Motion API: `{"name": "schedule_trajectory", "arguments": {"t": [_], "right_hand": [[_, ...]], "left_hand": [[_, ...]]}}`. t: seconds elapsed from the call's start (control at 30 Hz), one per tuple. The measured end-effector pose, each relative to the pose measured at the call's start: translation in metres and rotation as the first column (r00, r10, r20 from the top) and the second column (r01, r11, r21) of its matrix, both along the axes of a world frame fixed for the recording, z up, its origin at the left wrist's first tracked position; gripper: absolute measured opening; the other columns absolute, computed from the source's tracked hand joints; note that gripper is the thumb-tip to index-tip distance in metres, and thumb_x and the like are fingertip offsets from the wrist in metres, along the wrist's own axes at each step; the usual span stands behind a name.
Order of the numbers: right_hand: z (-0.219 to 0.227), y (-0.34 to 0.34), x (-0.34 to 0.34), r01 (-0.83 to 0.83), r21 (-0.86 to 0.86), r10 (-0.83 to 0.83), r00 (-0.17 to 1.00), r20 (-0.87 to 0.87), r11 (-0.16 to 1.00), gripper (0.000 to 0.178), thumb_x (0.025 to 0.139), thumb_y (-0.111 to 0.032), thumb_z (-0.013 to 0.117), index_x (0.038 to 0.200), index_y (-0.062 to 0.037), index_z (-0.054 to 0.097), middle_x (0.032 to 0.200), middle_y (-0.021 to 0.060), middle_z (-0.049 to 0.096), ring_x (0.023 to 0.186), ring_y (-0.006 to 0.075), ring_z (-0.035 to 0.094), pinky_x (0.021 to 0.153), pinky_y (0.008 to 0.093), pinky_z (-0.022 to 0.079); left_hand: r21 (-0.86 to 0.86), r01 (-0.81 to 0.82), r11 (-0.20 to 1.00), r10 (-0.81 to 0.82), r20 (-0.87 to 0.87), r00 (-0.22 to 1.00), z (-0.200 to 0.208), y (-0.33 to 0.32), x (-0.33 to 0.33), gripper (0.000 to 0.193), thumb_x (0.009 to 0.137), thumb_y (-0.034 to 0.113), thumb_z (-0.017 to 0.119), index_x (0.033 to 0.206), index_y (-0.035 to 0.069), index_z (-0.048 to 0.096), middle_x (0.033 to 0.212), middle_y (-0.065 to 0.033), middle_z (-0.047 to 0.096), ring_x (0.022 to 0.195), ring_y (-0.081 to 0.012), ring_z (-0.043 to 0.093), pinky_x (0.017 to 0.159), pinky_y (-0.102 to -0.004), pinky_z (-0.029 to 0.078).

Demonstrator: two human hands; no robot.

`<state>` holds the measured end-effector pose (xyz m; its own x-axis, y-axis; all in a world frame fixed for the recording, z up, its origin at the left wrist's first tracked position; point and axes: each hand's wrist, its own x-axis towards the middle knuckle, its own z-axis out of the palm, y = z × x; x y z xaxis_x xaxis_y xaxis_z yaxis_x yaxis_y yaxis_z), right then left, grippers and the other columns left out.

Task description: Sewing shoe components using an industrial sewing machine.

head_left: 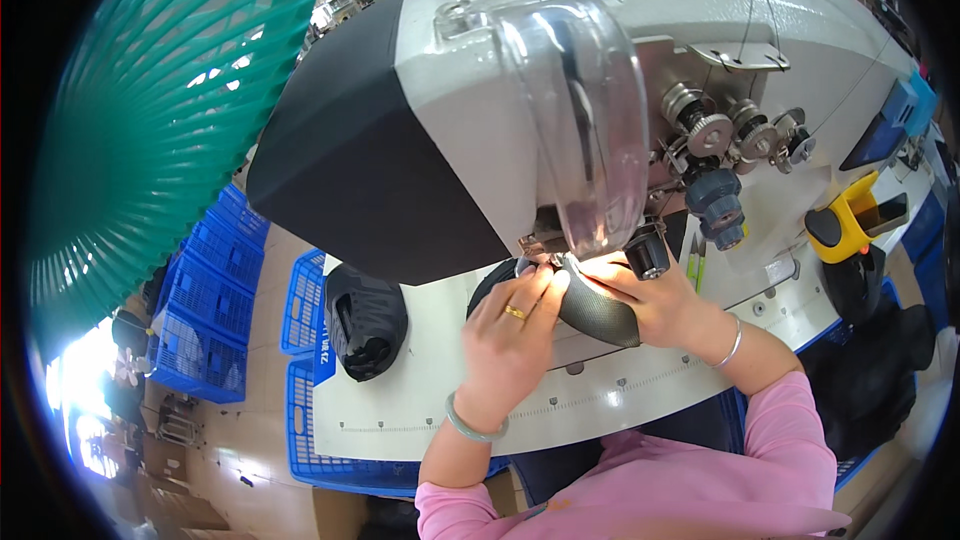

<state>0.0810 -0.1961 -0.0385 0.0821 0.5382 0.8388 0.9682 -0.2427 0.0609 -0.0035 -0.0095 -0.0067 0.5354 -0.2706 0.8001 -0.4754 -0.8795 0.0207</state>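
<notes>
Pinching nearly closed, my left hand (515, 325) and right hand (662, 305) held a shoe upper (602, 318) beneath the sewing machine (460, 110). Tabletop (590, 415) spread edgeward before it.

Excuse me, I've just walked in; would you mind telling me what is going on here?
A person seated at a large white sewing machine has both hands on a dark, mesh-like shoe piece under its head. The left hand and the right hand have their fingers on it close to the stitching area, where the needle's contact is hidden. A dark shoe upper lies to the left on the white worktable.
</notes>
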Motion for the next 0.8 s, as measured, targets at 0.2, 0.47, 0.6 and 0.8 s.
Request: {"name": "schedule_trajectory", "arguments": {"t": [0.2,0.47,0.6,0.8], "right_hand": [[-0.003,0.001,-0.009,0.098,-0.075,-0.1,0.995,-0.026,0.992,0.046,0.061,-0.006,0.067,0.107,-0.0085,0.066,0.1,0.0049,0.056,0.091,0.0271,0.052,0.081,0.0473,0.041],[-0.002,0.003,-0.014,-0.006,0.042,0.019,0.946,-0.324,0.999,0.044,0.062,-0.004,0.068,0.107,-0.0058,0.064,0.103,0.0054,0.057,0.096,0.0281,0.05,0.086,0.0481,0.039],[-0.003,0.003,-0.015,0.001,0.072,0.021,0.95,-0.31,0.997,0.045,0.062,-0.005,0.069,0.107,-0.0044,0.063,0.106,0.0061,0.057,0.098,0.029,0.05,0.087,0.0483,0.039],[-0.008,0.005,-0.013,-0.001,0.092,0.029,0.955,-0.296,0.996,0.044,0.062,-0.004,0.069,0.106,-0.0031,0.063,0.108,0.0068,0.057,0.101,0.029,0.051,0.089,0.0492,0.038]], "left_hand": [[-0.464,-0.059,0.884,-0.025,-0.174,0.984,-0.007,-0.008,0.006,0.025,0.068,-0.001,0.07,0.092,0.004,0.071,0.085,-0.0061,0.067,0.072,-0.0226,0.064,0.067,-0.0302,0.053],[-0.096,-0.04,0.995,0.039,-0.005,0.999,-0.008,-0.009,-0.002,0.037,0.061,-0.006,0.069,0.097,0.004,0.069,0.098,-0.0065,0.064,0.088,-0.0261,0.062,0.074,-0.0349,0.052],[-0.066,-0.04,0.997,0.037,-0.043,0.998,-0.004,-0.009,-0.003,0.039,0.062,-0.007,0.068,0.099,0.005,0.069,0.1,-0.007,0.062,0.092,-0.0268,0.06,0.075,-0.0347,0.052],[-0.079,-0.051,0.996,0.042,-0.119,0.992,0.0,-0.008,-0.004,0.039,0.063,-0.007,0.068,0.1,0.005,0.067,0.103,-0.0068,0.061,0.089,-0.0276,0.06,0.072,-0.0356,0.052]]}}
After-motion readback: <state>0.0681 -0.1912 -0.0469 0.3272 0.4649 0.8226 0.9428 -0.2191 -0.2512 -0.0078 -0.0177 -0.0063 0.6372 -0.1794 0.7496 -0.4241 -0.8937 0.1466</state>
